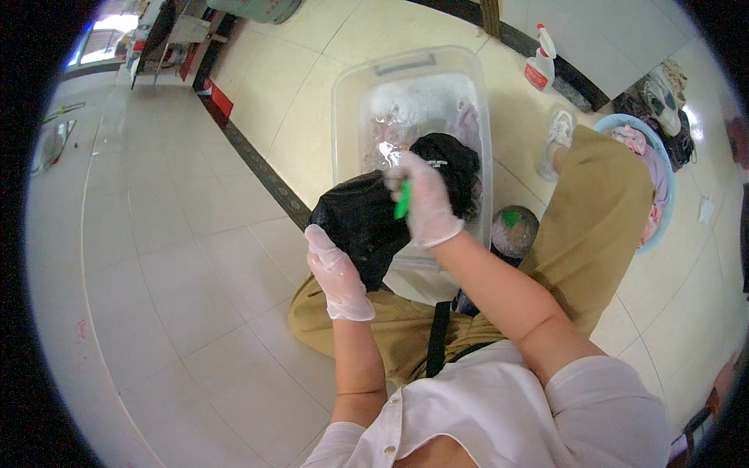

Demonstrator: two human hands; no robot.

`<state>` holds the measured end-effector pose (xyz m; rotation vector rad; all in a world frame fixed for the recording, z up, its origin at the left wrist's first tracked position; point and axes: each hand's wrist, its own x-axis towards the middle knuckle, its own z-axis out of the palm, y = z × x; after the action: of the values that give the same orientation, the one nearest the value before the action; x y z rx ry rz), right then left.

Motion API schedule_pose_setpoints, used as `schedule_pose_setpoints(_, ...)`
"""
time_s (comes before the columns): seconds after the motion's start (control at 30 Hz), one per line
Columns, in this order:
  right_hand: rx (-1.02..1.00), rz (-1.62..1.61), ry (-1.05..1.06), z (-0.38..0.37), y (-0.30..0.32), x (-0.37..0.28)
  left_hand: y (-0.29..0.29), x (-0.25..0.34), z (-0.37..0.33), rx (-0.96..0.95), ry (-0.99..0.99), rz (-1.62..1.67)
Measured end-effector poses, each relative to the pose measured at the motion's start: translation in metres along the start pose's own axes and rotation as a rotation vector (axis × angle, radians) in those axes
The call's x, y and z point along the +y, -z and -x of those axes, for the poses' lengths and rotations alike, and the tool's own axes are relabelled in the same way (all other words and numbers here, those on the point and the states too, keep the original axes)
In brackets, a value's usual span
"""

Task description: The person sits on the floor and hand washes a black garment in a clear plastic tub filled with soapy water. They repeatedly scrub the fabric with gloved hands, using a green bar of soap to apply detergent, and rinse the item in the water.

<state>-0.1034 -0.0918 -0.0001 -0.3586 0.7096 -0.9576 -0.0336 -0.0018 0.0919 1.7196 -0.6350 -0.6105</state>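
Observation:
A wet black garment [359, 222] with small white print stretches from above my lap across the near edge of a clear plastic tub [340, 148]. My left hand [339, 277], in a thin translucent glove, is closed on the garment's near left edge. My right hand [427, 201], gloved the same way, grips a green brush [402, 200] against the black cloth; its bristles are hidden. Inside the tub is soapy water with white foam [421, 101], and pale cloth [466, 125] shows along its right side.
A round container [515, 232] with a green patch on top stands right of the tub. Farther right is a light-blue basin [665, 199] of pink and lilac clothes, near several shoes [662, 101]. A white spray bottle [540, 62] stands on the tiled floor [203, 265].

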Motion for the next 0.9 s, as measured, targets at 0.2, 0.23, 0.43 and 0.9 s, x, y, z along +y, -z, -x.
schedule_pose_setpoints(0.2,-0.559,0.635,0.631,0.009,-0.070,0.007,-0.005,0.006,-0.011,0.123,-0.119,-0.278)
schedule_pose_setpoints(0.23,-0.507,0.659,0.691,0.007,-0.068,0.008,-0.002,0.003,-0.017,0.109,-0.152,-0.381)
schedule_pose_setpoints(0.43,-0.484,0.443,0.905,0.020,-0.064,0.003,-0.010,0.003,-0.010,0.201,-0.337,-0.359)
schedule_pose_setpoints(0.9,-0.541,1.013,0.680,-0.027,-0.038,0.055,-0.028,0.019,-0.012,0.138,-0.235,-0.295)
